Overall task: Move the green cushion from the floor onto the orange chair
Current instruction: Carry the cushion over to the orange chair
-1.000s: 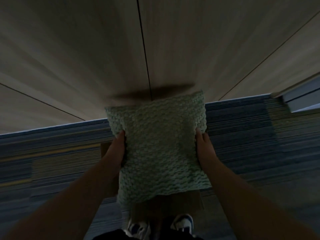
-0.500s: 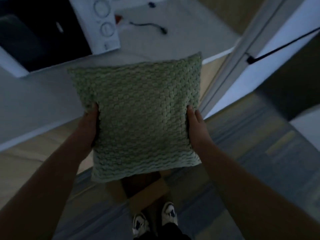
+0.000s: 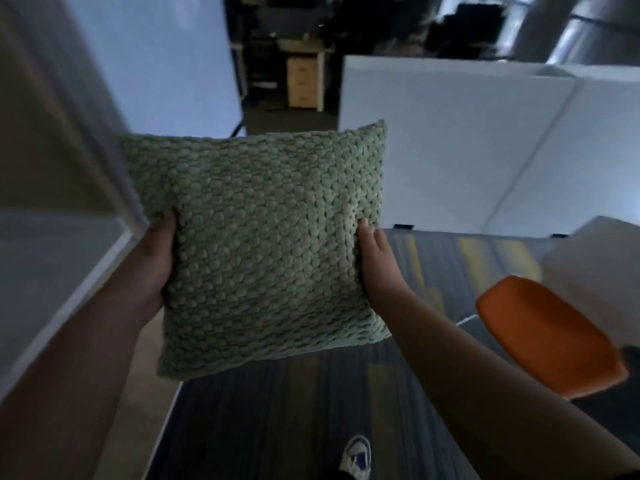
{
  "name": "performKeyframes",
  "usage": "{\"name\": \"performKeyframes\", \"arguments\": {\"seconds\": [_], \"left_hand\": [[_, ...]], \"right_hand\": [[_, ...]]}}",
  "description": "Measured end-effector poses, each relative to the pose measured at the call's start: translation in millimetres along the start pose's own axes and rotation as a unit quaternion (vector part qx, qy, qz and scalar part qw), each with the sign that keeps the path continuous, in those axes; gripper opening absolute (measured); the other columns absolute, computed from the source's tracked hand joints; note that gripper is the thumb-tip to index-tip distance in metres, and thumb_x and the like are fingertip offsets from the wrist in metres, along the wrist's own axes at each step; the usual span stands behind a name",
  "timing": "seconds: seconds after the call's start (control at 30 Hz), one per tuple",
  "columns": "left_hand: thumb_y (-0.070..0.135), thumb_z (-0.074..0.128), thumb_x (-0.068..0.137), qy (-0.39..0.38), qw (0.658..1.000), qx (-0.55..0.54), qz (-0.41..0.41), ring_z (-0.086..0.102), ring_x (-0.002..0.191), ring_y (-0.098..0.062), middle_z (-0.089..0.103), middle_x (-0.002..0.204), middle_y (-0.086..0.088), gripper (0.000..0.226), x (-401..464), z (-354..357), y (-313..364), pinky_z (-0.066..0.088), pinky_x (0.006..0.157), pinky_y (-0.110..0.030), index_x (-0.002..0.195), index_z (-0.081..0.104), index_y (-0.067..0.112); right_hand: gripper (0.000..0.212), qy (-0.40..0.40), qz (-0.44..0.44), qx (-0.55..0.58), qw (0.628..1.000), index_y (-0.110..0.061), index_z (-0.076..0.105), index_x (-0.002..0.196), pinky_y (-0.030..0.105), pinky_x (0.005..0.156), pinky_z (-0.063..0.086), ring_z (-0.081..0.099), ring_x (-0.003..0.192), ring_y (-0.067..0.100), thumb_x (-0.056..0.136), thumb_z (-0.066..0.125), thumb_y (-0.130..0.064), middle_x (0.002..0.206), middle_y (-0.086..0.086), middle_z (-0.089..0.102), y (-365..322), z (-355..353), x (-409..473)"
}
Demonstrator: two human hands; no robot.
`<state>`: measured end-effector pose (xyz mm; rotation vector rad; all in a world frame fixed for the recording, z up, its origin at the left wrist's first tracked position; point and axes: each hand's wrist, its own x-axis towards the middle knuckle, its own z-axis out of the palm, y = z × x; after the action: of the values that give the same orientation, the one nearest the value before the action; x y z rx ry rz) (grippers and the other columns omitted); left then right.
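The square green knitted cushion (image 3: 258, 247) is held up in the air above the striped blue carpet (image 3: 294, 420). The left hand (image 3: 154, 265) and right hand (image 3: 375, 261) grip its side edges. The orange moulded chair (image 3: 550, 337) stands near, lower right, unoccupied.

Dim, bluish indoor light; motion blur smears the glossy orange chair seat (image 3: 550, 336) at lower right, and wide-angle distortion bends the frame edges.

one head-worn view looks forward and down, close over the raised forearms.
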<state>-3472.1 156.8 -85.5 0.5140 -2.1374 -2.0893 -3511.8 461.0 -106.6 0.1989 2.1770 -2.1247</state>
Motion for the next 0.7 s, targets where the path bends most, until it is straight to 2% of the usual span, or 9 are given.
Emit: {"name": "performKeyframes", "arguments": {"seconds": [0.07, 0.17, 0.27, 0.37, 0.43, 0.53, 0.63, 0.7], "left_hand": [[0.08, 0.044, 0.083, -0.042, 0.999, 0.002, 0.001, 0.064, 0.121, -0.014, 0.068, 0.134, 0.008, 0.071, 36.6, 80.4, 17.5, 0.048, 0.104, -0.041, 0.138, 0.06, 0.038], [0.083, 0.041, 0.08, -0.134, 0.991, 0.011, 0.014, 0.061, 0.113, -0.005, 0.064, 0.119, 0.02, 0.063, 77.5, 198.1, 36.1, 0.047, 0.099, -0.036, 0.13, 0.056, 0.048], [0.079, 0.039, 0.087, -0.185, 0.982, 0.026, 0.007, 0.061, 0.105, -0.001, 0.064, 0.109, 0.019, 0.061, 117.6, 312.8, 44.6, 0.045, 0.099, -0.03, 0.133, 0.053, 0.042], [0.077, 0.043, 0.088, -0.226, 0.974, 0.036, 0.0, 0.065, 0.109, -0.004, 0.068, 0.12, 0.014, 0.071, 150.8, 414.4, 45.1, 0.046, 0.108, -0.036, 0.141, 0.057, 0.031], [0.07, 0.04, 0.093, -0.268, 0.962, 0.043, -0.003, 0.069, 0.104, -0.002, 0.072, 0.115, 0.014, 0.065, 166.3, 477.1, 39.7, 0.049, 0.104, -0.035, 0.137, 0.061, 0.028], [0.071, 0.035, 0.094, -0.364, 0.929, 0.074, -0.01, 0.067, 0.115, -0.01, 0.071, 0.126, 0.009, 0.066, 179.1, 570.2, 26.1, 0.049, 0.104, -0.037, 0.141, 0.059, 0.031], [0.077, 0.041, 0.088, -0.453, 0.888, 0.076, -0.013, 0.064, 0.125, -0.016, 0.067, 0.139, 0.006, 0.072, 190.9, 653.2, 6.6, 0.047, 0.107, -0.041, 0.143, 0.056, 0.034], [0.082, 0.048, 0.08, -0.487, 0.868, 0.094, -0.025, 0.061, 0.129, -0.02, 0.064, 0.143, 0.005, 0.079, 202.5, 709.6, -10.7, 0.046, 0.108, -0.045, 0.145, 0.054, 0.037]], "right_hand": [[0.061, 0.056, -0.014, 0.025, 0.998, -0.026, 0.043, 0.148, 0.036, 0.101, 0.038, 0.049, 0.118, 0.014, 0.096, 0.043, -0.058, 0.13, -0.007, 0.052, -5.9, -65.5, 34.4], [0.062, 0.124, -0.024, 0.046, 0.991, -0.027, 0.044, 0.147, 0.038, 0.102, 0.039, 0.05, 0.121, 0.015, 0.094, 0.045, -0.06, 0.133, -0.006, 0.053, -12.9, -155.9, 79.5], [0.07, 0.194, -0.018, 0.061, 0.979, -0.03, 0.044, 0.146, 0.047, 0.111, 0.038, 0.051, 0.129, 0.02, 0.087, 0.047, -0.068, 0.142, -0.003, 0.055, -11.3, -240.3, 116.7], [0.069, 0.277, -0.016, 0.075, 0.958, -0.027, 0.047, 0.144, 0.048, 0.112, 0.038, 0.053, 0.128, 0.021, 0.087, 0.047, -0.067, 0.136, -0.004, 0.057, -3.1, -309.3, 135.9], [0.074, 0.33, -0.012, 0.079, 0.941, -0.029, 0.047, 0.145, 0.048, 0.113, 0.038, 0.052, 0.13, 0.02, 0.083, 0.048, -0.07, 0.138, -0.003, 0.057, 6.5, -347.9, 140.9], [0.072, 0.398, -0.001, 0.095, 0.912, -0.031, 0.042, 0.148, 0.043, 0.114, 0.035, 0.048, 0.133, 0.017, 0.086, 0.046, -0.068, 0.146, -0.004, 0.052, 24.3, -405.0, 142.2], [0.062, 0.466, 0.027, 0.111, 0.877, -0.028, 0.036, 0.153, 0.03, 0.106, 0.032, 0.042, 0.125, 0.01, 0.097, 0.042, -0.056, 0.135, -0.01, 0.048, 49.8, -457.5, 144.9], [0.066, 0.505, 0.047, 0.128, 0.852, -0.029, 0.035, 0.153, 0.036, 0.112, 0.034, 0.044, 0.13, 0.015, 0.095, 0.043, -0.06, 0.137, -0.009, 0.048, 68.4, -486.3, 149.3]]}}
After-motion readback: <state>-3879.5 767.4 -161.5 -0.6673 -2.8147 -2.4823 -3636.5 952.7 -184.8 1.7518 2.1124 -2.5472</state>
